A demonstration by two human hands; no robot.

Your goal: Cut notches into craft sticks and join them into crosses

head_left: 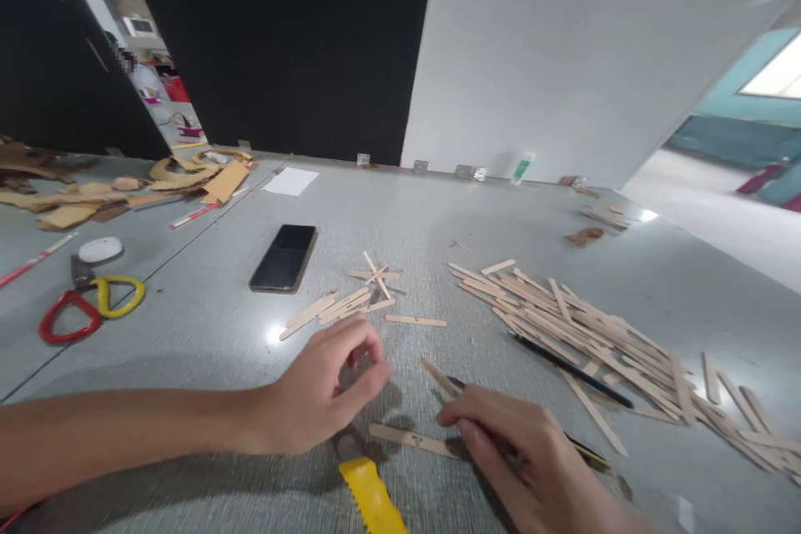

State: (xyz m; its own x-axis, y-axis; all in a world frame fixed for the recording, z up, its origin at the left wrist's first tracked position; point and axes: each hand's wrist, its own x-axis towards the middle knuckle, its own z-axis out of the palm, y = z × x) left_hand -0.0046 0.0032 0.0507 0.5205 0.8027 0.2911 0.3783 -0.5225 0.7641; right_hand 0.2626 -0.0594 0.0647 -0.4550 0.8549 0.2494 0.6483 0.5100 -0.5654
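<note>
My left hand (331,375) hovers over the table, fingers curled, thumb apart from them and nothing visible between. In my right hand (519,450) a wooden craft stick (438,376) is pinched, pointing up and left. A dark pointed tip shows beside that stick, and a black-and-gold rod (586,452) emerges behind the hand; I cannot tell whether it is held. Between the hands lies a notched craft stick (413,440). A yellow-handled cutter knife (372,494) rests below my left hand. Beyond are another notched stick (416,320) and several sticks (344,305).
A large heap of craft sticks (588,334) with a black pen (572,371) spreads at the right. Crossed sticks (376,274) and a phone (284,259) lie ahead. Scissors (93,304), a white mouse (100,249) and cardboard scraps (81,196) occupy the left. Upright panels (513,58) bound the back.
</note>
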